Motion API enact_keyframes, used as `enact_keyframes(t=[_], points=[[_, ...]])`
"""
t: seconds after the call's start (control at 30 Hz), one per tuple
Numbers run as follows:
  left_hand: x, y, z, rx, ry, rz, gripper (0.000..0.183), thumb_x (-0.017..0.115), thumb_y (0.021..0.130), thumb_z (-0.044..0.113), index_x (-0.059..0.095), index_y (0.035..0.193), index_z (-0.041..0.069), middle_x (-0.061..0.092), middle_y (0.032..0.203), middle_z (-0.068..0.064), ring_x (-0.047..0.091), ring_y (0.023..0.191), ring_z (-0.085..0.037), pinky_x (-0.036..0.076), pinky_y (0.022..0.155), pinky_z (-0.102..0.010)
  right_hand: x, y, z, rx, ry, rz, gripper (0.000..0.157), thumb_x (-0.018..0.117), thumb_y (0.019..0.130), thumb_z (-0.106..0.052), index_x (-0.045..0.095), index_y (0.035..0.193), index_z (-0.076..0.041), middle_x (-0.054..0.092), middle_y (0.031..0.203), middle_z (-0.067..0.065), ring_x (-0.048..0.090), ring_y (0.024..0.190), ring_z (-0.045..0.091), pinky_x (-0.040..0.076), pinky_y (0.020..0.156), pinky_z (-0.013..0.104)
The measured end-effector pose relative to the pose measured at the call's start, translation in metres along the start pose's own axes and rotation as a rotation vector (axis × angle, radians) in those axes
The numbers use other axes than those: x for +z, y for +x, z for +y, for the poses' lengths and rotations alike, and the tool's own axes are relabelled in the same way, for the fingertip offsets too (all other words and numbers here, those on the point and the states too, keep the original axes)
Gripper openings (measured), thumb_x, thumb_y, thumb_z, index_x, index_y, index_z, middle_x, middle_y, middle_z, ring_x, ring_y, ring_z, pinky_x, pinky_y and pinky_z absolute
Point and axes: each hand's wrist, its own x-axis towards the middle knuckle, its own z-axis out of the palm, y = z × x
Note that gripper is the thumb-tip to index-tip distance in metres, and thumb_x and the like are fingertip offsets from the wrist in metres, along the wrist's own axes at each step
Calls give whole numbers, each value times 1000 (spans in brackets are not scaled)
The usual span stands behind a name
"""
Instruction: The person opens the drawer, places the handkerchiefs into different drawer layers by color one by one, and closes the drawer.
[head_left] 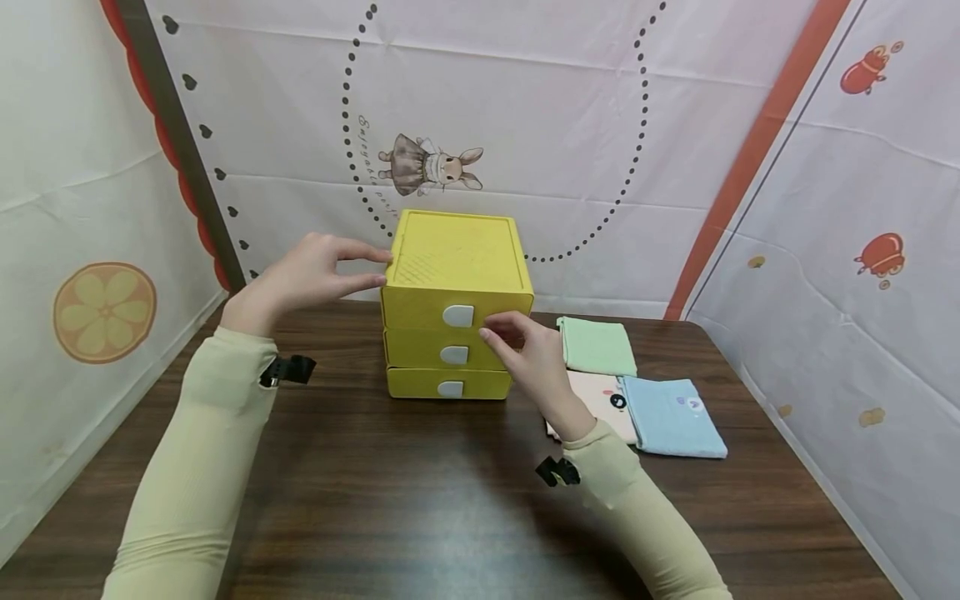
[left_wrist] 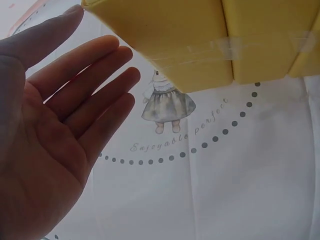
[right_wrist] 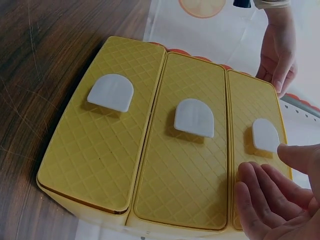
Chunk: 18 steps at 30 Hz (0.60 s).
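Note:
A yellow three-drawer box (head_left: 468, 250) stands on the table, its drawers closed, each with a white rounded pull. My left hand (head_left: 311, 271) is at the box's upper left side, fingers extended; in the left wrist view its thumb tip meets or nearly meets the box corner. Just right of the top drawer's pull (right_wrist: 265, 135), my right hand (head_left: 534, 354) hovers before the drawer front, thumb apart from the loosely bent fingers, with nothing between them. Whether its fingertips touch the drawer front, I cannot tell.
Folded cloths lie on the table (head_left: 360, 500) to the right of the box: a green one (head_left: 597, 346) at the back, a pink one (head_left: 596, 396) partly behind my right wrist, and a blue one (head_left: 667, 417). Printed white sheeting (head_left: 510, 100) hangs behind and on both sides.

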Motion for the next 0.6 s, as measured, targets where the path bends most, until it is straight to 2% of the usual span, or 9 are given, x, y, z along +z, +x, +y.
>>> enact_keyframes(t=[0.33, 0.6], points=[[-4, 4, 1, -2, -24, -31, 45, 57, 77, 55, 62, 112, 27, 60, 112, 10, 54, 105, -10, 42, 85, -35, 3, 2, -3, 17, 2, 3, 23, 62, 82, -32, 66, 94, -13, 68, 85, -4, 61, 74, 3, 49, 65, 19], [-8, 6, 4, -40, -28, -78, 47, 57, 75, 58, 62, 112, 29, 60, 113, 10, 53, 107, -10, 42, 86, -37, 5, 3, -3, 41, 7, -6, 23, 61, 82, -34, 67, 94, -14, 67, 85, -6, 61, 73, 2, 49, 64, 21]])
